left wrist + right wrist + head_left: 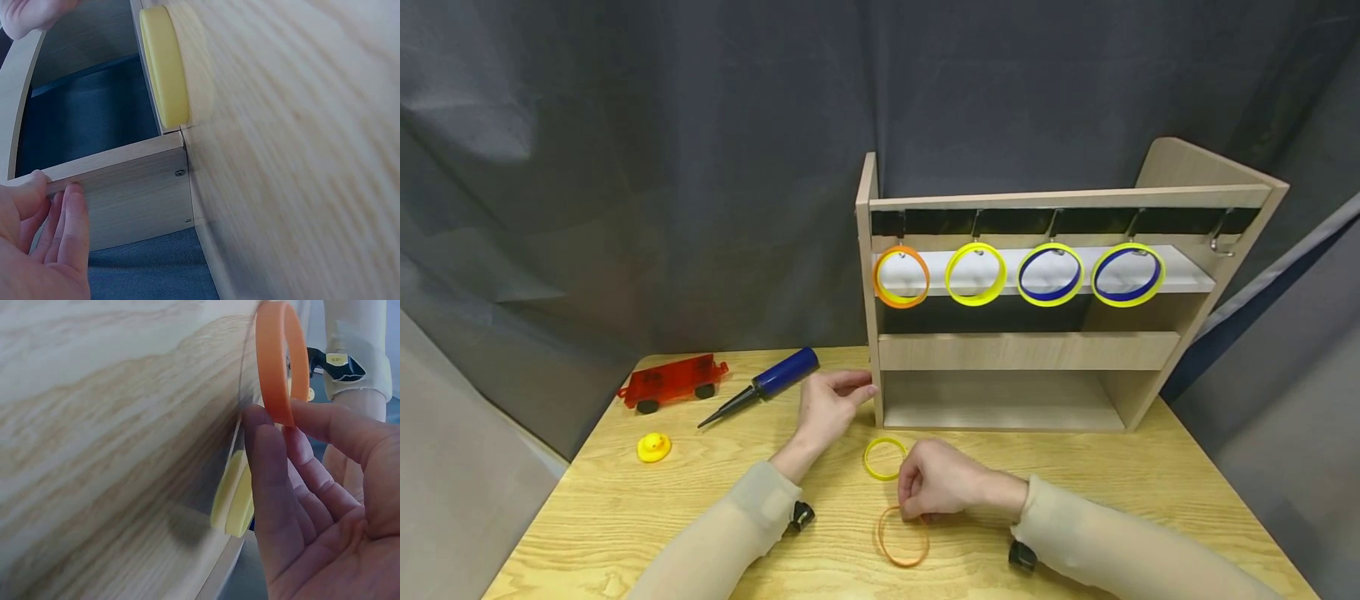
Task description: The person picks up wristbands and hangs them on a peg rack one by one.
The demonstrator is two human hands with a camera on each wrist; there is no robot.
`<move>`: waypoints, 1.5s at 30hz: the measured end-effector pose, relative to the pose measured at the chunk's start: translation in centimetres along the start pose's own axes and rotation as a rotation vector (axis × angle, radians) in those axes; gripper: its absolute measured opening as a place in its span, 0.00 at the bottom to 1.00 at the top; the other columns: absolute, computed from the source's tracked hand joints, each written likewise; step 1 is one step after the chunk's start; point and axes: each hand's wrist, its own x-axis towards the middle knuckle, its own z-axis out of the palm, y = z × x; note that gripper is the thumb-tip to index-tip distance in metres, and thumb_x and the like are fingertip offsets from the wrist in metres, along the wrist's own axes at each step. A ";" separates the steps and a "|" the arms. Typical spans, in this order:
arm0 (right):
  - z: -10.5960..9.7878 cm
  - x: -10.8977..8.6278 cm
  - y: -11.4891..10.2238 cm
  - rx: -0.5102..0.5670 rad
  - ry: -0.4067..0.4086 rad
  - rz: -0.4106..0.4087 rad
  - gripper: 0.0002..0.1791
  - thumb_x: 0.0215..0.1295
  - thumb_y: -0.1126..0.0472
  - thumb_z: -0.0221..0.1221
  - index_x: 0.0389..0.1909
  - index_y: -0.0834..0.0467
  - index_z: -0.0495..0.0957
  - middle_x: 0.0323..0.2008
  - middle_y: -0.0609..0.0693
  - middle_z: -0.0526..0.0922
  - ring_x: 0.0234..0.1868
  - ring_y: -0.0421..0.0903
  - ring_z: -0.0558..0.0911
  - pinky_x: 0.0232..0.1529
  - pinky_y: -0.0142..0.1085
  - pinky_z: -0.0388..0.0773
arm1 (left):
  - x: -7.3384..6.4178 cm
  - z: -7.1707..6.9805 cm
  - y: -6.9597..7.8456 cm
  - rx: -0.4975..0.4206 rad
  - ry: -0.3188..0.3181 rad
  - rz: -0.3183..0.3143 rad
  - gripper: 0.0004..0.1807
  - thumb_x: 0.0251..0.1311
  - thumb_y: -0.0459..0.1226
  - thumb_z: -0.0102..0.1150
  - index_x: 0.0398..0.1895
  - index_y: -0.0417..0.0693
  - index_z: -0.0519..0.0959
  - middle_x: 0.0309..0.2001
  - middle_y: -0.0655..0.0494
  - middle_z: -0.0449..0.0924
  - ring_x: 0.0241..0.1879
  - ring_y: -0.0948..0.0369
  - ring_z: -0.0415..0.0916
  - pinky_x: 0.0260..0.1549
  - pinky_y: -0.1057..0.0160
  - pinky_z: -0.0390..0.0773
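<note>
My right hand (943, 483) pinches an orange ring (274, 362) between thumb and fingers. The ring stands tilted close over the table in front of the rack. A yellow ring (880, 477) lies on the table just beyond that hand, near the rack's front. My left hand (827, 408) holds the left side panel of the wooden rack (878, 408). In the left wrist view the thumb is at the panel's front edge and the fingers (75, 212) lie along its outer face. Coloured rings hang from hooks on the rack, among them an orange one (925, 292) and a yellow one (950, 287).
Two yellow-and-blue rings (1159, 287) hang further right, beside a bare hook (1221, 248) at the end. Left of the rack lie a blue hand pump (786, 372), a red toy wagon (670, 381) and a yellow rubber duck (654, 447). Dark curtains (700, 167) stand behind the table.
</note>
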 end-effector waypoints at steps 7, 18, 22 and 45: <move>-0.7 -1.0 -0.1 0.100 0.009 0.016 0.09 0.62 0.71 0.77 0.27 0.57 0.90 0.21 0.48 0.91 0.20 0.44 0.89 0.22 0.26 0.81 | -0.1 0.0 0.1 -0.001 -0.004 -0.003 0.11 0.66 0.36 0.81 0.51 0.46 0.96 0.47 0.49 0.98 0.46 0.52 0.97 0.46 0.59 0.94; -1.6 -1.8 -0.3 0.110 0.041 0.013 0.07 0.61 0.69 0.80 0.28 0.58 0.91 0.24 0.50 0.93 0.22 0.37 0.85 0.24 0.25 0.79 | -0.1 0.0 0.1 -0.003 -0.003 -0.017 0.11 0.67 0.37 0.81 0.51 0.48 0.96 0.47 0.50 0.98 0.46 0.53 0.97 0.45 0.64 0.93; -1.9 -2.1 -0.4 0.093 0.050 -0.002 0.07 0.60 0.69 0.80 0.28 0.58 0.91 0.24 0.48 0.92 0.23 0.33 0.83 0.26 0.25 0.79 | -0.1 0.0 0.1 -0.003 -0.007 -0.019 0.11 0.67 0.37 0.81 0.51 0.47 0.96 0.47 0.50 0.98 0.46 0.53 0.97 0.46 0.60 0.94; -6.4 -5.1 -3.1 0.034 0.184 -0.106 0.06 0.61 0.67 0.80 0.30 0.56 0.92 0.29 0.46 0.94 0.28 0.34 0.89 0.30 0.29 0.86 | -0.1 0.0 0.2 0.000 -0.004 -0.034 0.12 0.66 0.36 0.81 0.51 0.47 0.96 0.47 0.50 0.98 0.46 0.53 0.97 0.46 0.58 0.94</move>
